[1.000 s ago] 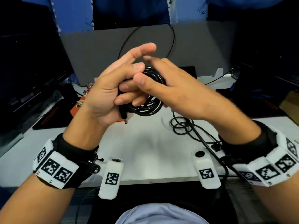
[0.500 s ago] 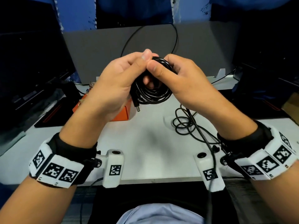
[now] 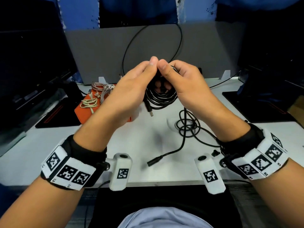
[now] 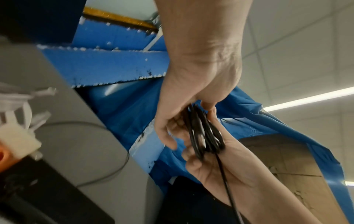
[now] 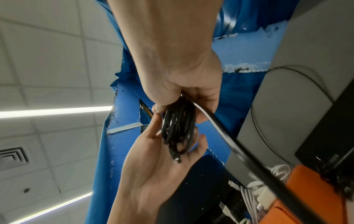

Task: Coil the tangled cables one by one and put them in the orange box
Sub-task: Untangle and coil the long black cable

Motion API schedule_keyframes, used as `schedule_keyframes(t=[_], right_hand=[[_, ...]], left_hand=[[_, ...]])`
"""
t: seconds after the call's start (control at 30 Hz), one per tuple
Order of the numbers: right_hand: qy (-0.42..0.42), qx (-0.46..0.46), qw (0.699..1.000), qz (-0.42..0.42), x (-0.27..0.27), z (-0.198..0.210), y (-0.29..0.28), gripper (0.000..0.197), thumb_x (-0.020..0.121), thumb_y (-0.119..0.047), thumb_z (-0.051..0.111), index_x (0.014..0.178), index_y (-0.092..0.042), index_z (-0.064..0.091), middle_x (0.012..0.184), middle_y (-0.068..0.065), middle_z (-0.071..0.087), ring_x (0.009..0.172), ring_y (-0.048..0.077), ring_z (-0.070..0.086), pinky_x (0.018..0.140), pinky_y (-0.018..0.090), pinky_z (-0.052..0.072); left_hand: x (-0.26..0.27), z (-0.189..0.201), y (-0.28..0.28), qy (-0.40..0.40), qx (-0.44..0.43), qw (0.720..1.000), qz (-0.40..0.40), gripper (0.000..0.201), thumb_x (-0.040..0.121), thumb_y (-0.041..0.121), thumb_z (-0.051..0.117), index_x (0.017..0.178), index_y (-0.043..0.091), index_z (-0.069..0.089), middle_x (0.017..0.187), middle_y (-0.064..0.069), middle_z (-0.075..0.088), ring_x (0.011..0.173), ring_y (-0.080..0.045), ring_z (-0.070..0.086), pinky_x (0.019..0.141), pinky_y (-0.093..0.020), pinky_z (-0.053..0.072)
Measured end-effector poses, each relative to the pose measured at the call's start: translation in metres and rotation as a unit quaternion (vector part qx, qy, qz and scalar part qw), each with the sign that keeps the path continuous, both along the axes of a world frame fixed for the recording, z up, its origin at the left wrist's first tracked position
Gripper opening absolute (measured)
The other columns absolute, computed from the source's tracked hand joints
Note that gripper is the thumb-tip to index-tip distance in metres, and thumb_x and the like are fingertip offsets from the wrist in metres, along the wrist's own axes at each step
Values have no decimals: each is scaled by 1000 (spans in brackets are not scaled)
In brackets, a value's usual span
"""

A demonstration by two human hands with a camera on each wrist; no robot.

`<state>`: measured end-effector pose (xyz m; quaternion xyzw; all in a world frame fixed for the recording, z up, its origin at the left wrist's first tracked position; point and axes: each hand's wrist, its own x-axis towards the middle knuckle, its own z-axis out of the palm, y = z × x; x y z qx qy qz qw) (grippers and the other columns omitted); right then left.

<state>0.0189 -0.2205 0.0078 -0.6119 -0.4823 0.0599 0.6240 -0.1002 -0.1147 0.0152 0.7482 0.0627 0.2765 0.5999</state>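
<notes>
Both hands are raised above the desk [image 3: 74, 145] and meet at the thumb tips. The left hand [image 3: 130, 91] and the right hand [image 3: 185, 86] together grip one black coil [image 3: 162, 97], fingers curled round its upper part. In the left wrist view the left hand [image 4: 195, 84] pinches the bundled strands [image 4: 205, 133] from above while the right hand [image 4: 216, 169] closes on them from below. In the right wrist view the right hand [image 5: 184, 84] clamps the coil [image 5: 178, 127] and the left hand [image 5: 159, 166] lies under it with its palm showing.

The lower loops of the coil hang free between the wrists. A plug [image 3: 148, 109] dangles from the coil's left side. From the right side the uncoiled tail [image 3: 187, 127] drops to the desk, forms loose loops there and ends in a barrel connector [image 3: 153, 162] near the front edge.

The box [image 3: 83, 111] stands on the desk to the left, partly hidden behind the left forearm. Light-coloured cables [image 3: 98, 94] lie on top of it. A grey panel [image 3: 205, 50] stands behind the desk, with a thin black wire [image 3: 130, 46] looping in front of it.
</notes>
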Motion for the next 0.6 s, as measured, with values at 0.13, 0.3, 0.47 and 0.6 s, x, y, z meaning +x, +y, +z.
schedule_keyframes(t=[0.13, 0.3, 0.47, 0.6], right_hand=[[-32, -20, 999, -17, 7, 7, -7, 48, 98, -46, 66, 89, 1, 64, 63, -11, 64, 62, 2, 57, 64, 20, 45], [-28, -7, 999, -20, 4, 8, -8, 43, 93, -46, 72, 95, -5, 63, 68, -7, 70, 65, 5, 65, 64, 25, 50], [-11, 1, 1000, -7, 9, 18, -16, 34, 94, -43, 72, 97, -13, 56, 59, -10, 66, 55, 6, 57, 57, 23, 44], [8, -47, 999, 17, 19, 17, -17, 37, 91, -50, 74, 94, -16, 59, 65, -8, 64, 61, 9, 57, 65, 30, 46]], left_hand=[[-6, 5, 0, 42, 79, 996, 2, 43, 109, 46, 39, 124, 17, 66, 116, -16, 70, 110, -30, 69, 83, -56, 61], [-12, 8, -1, 46, 132, 990, 9, 41, 111, 40, 34, 127, 12, 60, 113, -11, 69, 101, -23, 72, 72, -46, 63], [-14, 11, 3, 107, 150, 981, -64, 35, 108, 31, 49, 138, 15, 48, 106, -6, 71, 82, -30, 73, 73, -44, 61], [-11, 3, 12, 107, 230, 965, -71, 88, 85, 50, 78, 155, 27, 28, 145, 6, 54, 128, -12, 60, 107, -47, 50]])
